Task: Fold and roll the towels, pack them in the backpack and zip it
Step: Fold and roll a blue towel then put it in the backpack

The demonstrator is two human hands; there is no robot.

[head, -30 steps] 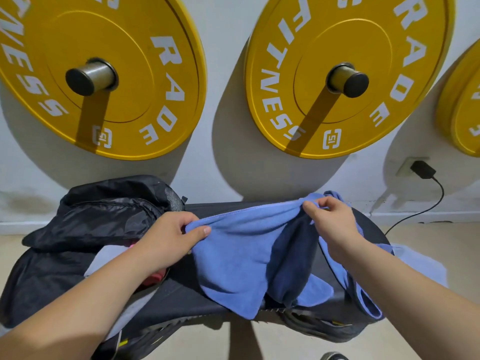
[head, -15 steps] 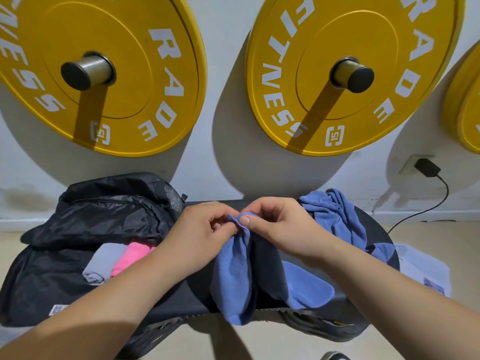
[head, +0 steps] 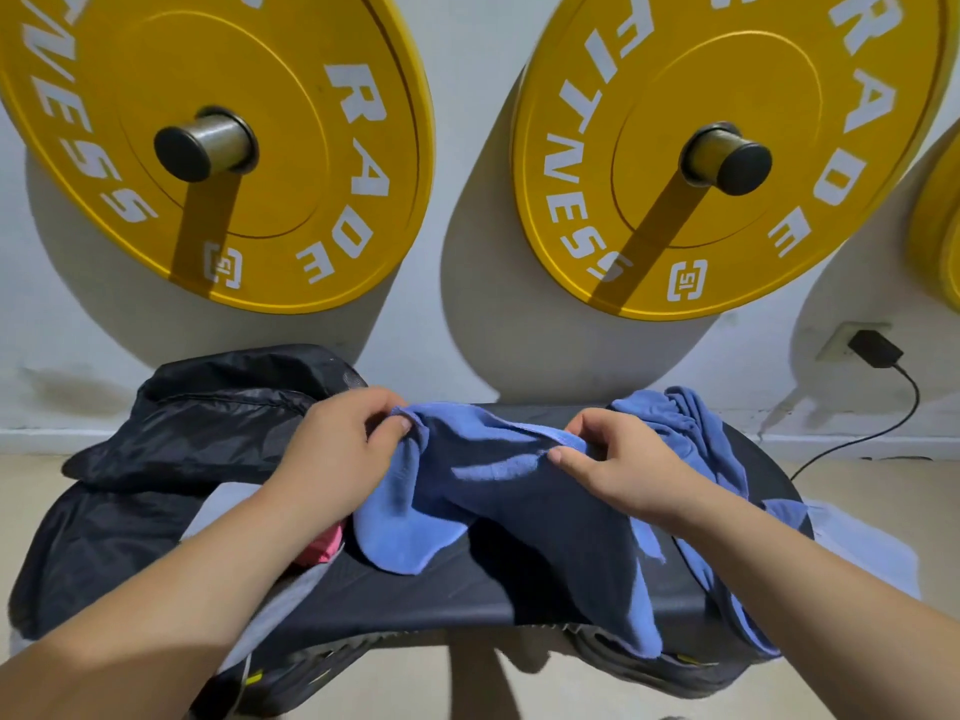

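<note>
Blue towel [head: 405, 527] is pinched mid-fold by left hand [head: 343, 449] and right hand [head: 623, 462], frame centre; backpack [head: 208, 423] is judged partly packed, unzipped.

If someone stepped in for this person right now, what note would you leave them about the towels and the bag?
Left hand: pinches the top edge of the blue towel.
Right hand: pinches the same edge further along; the towel drapes over the black bench.
Backpack: open, on the left, with a pink towel and a grey towel inside.
Done: those two look packed.
Left: fold, roll and pack this towel and the crumpled blue cloth on the right, then zip.
</note>
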